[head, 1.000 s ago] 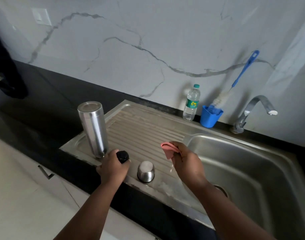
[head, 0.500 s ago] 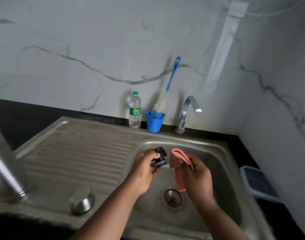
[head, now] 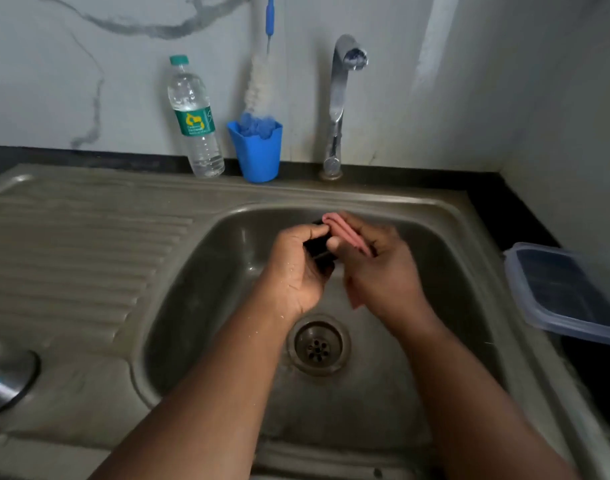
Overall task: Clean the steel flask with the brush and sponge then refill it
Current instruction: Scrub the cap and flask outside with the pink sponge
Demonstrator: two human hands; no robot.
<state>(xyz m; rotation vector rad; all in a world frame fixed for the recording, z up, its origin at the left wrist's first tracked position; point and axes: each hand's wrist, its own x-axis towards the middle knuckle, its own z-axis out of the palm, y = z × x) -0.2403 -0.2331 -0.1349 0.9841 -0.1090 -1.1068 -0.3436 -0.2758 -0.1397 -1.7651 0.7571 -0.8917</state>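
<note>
Pink sponge [head: 345, 232] in right fingers [head: 357, 225], against black stopper [head: 318, 245]

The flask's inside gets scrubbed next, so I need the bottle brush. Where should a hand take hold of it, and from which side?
Grip the blue handle, coming from the front and above. The bottle brush stands bristles-down in the blue cup, leaning against the wall, so only the thin stem and handle stick up free. The plastic water bottle crowds its left; lifting straight up probably clears the cup.

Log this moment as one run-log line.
left hand: grips black stopper | right hand: rubs pink sponge on it | over sink
</note>
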